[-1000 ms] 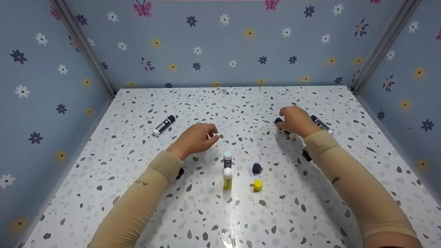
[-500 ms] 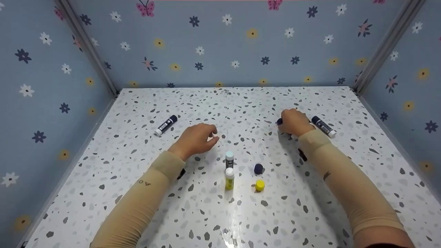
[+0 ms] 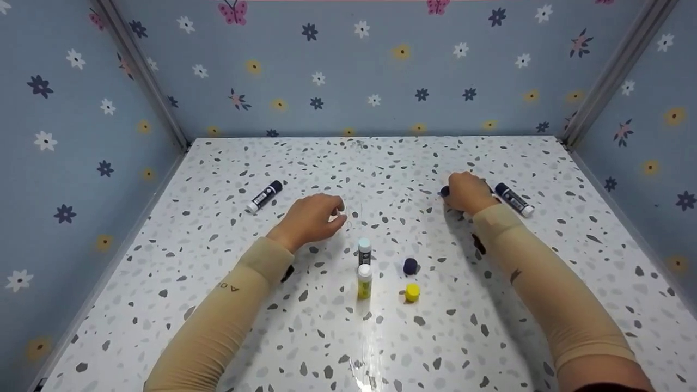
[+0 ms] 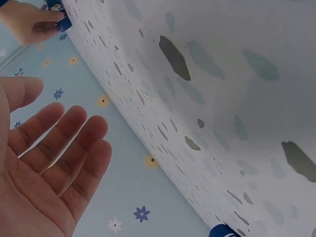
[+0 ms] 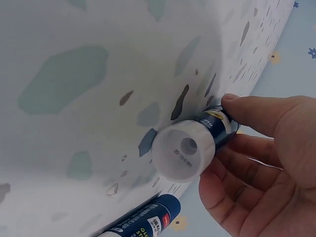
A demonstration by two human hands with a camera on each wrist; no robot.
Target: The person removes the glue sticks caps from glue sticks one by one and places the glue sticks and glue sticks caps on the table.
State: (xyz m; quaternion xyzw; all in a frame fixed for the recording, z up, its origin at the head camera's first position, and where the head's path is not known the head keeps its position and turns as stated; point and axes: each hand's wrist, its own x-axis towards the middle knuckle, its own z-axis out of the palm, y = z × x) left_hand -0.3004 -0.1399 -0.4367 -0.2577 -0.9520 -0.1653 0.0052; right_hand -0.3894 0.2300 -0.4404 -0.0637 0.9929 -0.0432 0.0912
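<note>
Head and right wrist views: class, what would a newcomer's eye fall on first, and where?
Probably the flowered blue wall at the back of the head view. Next, the bright yellow cap on the speckled table, to the right of the upright yellow stick. In the right wrist view, the right hand holds a dark blue glue stick, its round white end towards the camera.

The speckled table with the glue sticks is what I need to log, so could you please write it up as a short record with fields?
Right hand: grips a dark blue glue stick, white base facing the wrist camera
Left hand: holds nothing, fingers relaxed
Upright, white end up: yellow glue stick; dark glue stick just behind it
Lying: left glue stick; right glue stick
Loose caps: dark blue cap; yellow cap
Surroundings: blue flowered walls
</note>
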